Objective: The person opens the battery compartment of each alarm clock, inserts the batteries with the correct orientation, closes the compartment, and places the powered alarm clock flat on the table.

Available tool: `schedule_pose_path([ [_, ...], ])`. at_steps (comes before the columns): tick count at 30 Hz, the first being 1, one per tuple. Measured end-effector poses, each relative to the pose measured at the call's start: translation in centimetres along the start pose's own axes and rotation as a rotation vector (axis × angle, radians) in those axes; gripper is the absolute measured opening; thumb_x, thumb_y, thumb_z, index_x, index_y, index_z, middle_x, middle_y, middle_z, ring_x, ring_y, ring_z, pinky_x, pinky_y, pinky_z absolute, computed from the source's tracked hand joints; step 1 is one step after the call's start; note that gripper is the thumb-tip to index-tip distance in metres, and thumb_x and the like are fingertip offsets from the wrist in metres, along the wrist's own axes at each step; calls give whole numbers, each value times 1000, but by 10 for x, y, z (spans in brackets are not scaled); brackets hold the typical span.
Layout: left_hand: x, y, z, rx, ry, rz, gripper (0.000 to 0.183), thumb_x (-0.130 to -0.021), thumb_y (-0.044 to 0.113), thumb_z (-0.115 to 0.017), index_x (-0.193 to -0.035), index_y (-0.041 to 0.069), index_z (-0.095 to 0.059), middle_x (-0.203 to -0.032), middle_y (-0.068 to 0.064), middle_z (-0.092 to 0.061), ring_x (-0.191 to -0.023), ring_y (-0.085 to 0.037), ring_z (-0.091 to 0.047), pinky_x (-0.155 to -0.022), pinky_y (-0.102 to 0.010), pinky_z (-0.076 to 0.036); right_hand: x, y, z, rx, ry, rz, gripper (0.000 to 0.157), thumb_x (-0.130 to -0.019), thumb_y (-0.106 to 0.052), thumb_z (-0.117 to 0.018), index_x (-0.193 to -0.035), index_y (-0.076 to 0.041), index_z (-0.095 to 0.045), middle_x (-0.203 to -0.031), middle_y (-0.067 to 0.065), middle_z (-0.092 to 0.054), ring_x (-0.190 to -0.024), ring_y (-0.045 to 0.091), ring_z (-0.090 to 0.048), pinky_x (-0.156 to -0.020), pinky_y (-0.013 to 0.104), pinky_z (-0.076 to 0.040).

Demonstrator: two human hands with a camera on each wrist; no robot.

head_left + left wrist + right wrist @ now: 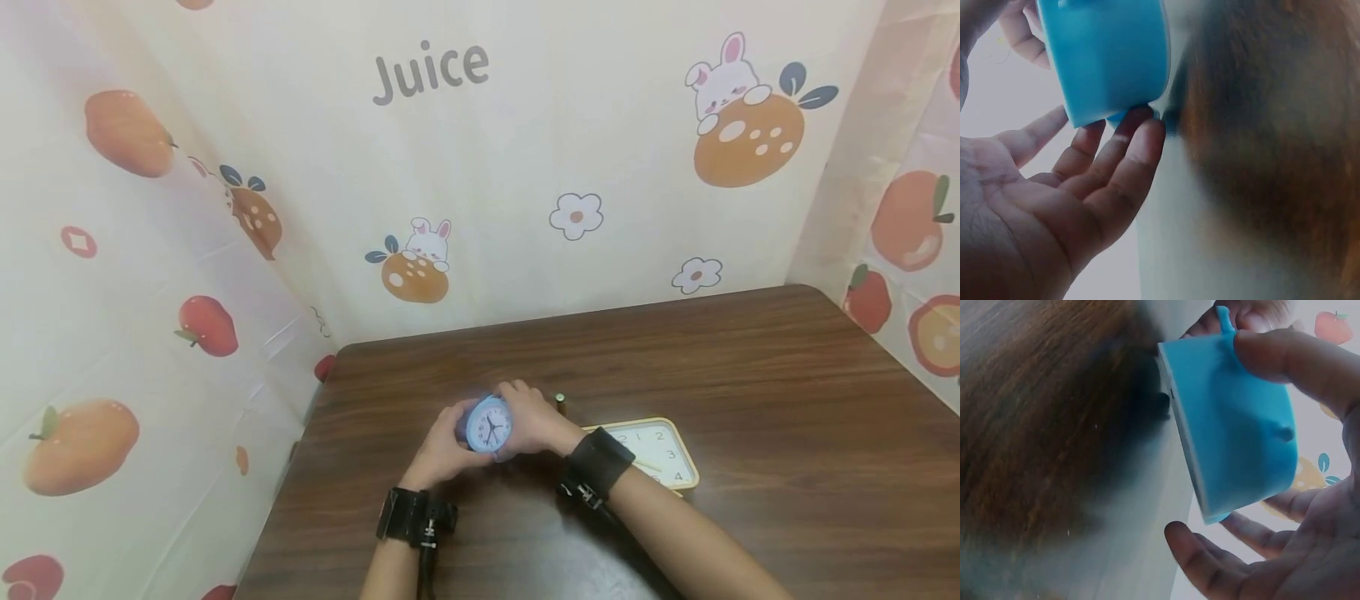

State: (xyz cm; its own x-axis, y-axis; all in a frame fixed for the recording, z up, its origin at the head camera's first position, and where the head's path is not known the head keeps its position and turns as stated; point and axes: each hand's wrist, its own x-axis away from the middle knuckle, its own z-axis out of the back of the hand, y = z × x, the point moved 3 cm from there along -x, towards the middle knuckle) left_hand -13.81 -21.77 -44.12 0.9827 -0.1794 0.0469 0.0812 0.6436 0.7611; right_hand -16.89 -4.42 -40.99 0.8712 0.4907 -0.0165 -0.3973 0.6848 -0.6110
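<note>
A small round blue alarm clock (489, 425) is held between the two hands, its white dial turned toward the head camera. My left hand (444, 446) grips its left side; in the left wrist view the fingertips (1147, 140) touch its lower edge by a small blue foot. From the right, my right hand (528, 421) holds it too. The right wrist view has the thumb (1291, 359) pressed on the smooth blue casing (1235, 431), close to a small blue projection, with the other fingers spread below.
A square clock with a yellow frame (678, 454) lies on the brown wooden table (795, 392), partly behind the right wrist strap (600, 460). Just behind the right hand stands a small dark cylinder with a greenish top (560, 403), resembling a battery. Fruit-patterned curtains (510, 158) enclose the table.
</note>
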Motion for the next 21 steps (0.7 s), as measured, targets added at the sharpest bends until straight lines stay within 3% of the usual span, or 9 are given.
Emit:
schedule_pose_path([
  [4,1,1,1,25,-43,-13,89,-65,40,-87,-141,28,-41,-135,1,-44,-117,-20,-50,-93,-37,-50,3,-2,4,-19,-5,48,87,-50,-33,-93,-122,-10,-50,-114,9,-51,-98,25,-51,-78,40,-46],
  [12,1,3,0,111,-90,-32,87,-68,37,-87,-140,26,-40,-134,2,-48,-112,-19,-58,-88,-33,-54,6,-5,8,-87,-27,122,86,-55,-32,-92,-126,-7,-49,-122,12,-46,-102,25,-50,-81,41,-49],
  [21,2,1,1,163,-106,-60,87,-70,32,-86,-140,33,-36,-134,-4,-48,-114,-26,-59,-90,-40,-53,9,-10,11,-73,-2,197,87,-55,-31,-93,-128,-8,-51,-133,19,-43,-112,34,-47,-83,46,-48],
])
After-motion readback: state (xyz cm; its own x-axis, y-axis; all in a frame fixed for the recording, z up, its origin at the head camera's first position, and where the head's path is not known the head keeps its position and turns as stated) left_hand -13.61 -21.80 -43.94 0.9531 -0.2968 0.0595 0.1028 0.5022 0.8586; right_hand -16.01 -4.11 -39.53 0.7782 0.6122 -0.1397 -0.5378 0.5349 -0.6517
